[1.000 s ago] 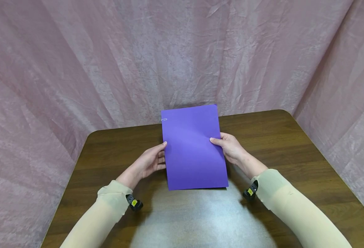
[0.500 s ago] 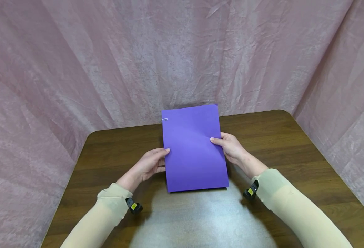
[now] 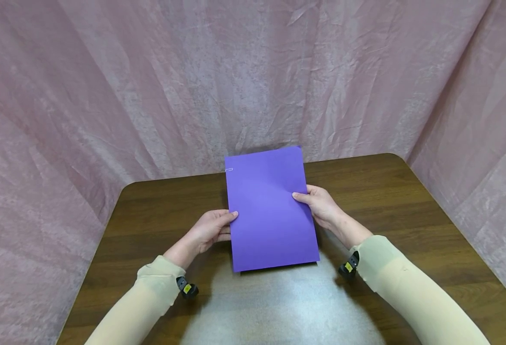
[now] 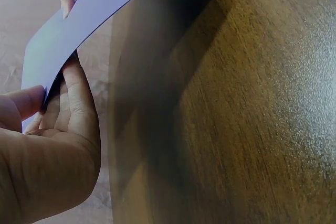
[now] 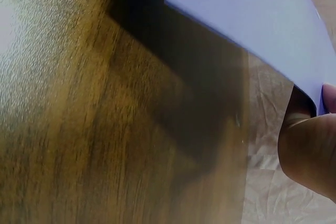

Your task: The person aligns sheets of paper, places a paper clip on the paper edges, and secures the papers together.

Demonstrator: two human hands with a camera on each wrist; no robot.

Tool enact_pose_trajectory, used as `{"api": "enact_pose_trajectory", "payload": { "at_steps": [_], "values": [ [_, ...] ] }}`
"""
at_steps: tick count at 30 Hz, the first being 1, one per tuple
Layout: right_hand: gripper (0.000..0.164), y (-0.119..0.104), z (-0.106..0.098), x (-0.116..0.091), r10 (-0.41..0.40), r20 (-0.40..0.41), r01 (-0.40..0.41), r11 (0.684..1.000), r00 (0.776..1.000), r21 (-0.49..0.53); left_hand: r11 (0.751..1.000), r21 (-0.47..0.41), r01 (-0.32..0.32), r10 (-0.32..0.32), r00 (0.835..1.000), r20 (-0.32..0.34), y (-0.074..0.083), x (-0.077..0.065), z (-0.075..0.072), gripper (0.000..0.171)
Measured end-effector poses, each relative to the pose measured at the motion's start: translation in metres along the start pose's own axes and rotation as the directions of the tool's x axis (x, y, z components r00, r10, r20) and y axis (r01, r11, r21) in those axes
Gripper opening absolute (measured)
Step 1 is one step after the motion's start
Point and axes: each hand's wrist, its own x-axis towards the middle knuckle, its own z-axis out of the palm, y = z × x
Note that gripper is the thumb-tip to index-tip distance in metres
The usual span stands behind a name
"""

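Observation:
A purple sheet of paper [image 3: 270, 225] is held up between both hands, slightly bowed and turned a little. Near its upper left corner a small white paper clip [image 3: 229, 169] sits on the left edge. My left hand [image 3: 210, 230] pinches the left edge below the middle, thumb in front and fingers behind. On the opposite edge my right hand [image 3: 322, 206] grips the paper the same way, a little higher up. In the left wrist view the purple paper [image 4: 68, 40] curves clear of the table, fingers spread beneath it. The right wrist view shows the paper's corner [image 5: 236, 14] over its shadow.
A brown wood-grain table [image 3: 158, 206] with rounded far corners lies under the hands. Pink velvet curtains [image 3: 253, 86] hang right behind it and along the sides. Light reflects off the table's front middle [image 3: 279, 306].
My left hand has slid down along the paper's left edge. The paper's left side has dropped slightly with it, tilting the lower edge. The right hand has stayed nearly still.

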Motion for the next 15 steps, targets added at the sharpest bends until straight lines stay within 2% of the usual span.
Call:
{"api": "enact_pose_trajectory", "payload": {
  "at_steps": [15],
  "values": [
    [0.027,-0.0014,-0.0003,0.0007,0.008,0.0,-0.008,1.0,1.0,-0.024,0.999,0.032,-0.016,0.017,0.999,-0.035,-0.0017,0.0019,0.0019,0.032]
  ]
}}
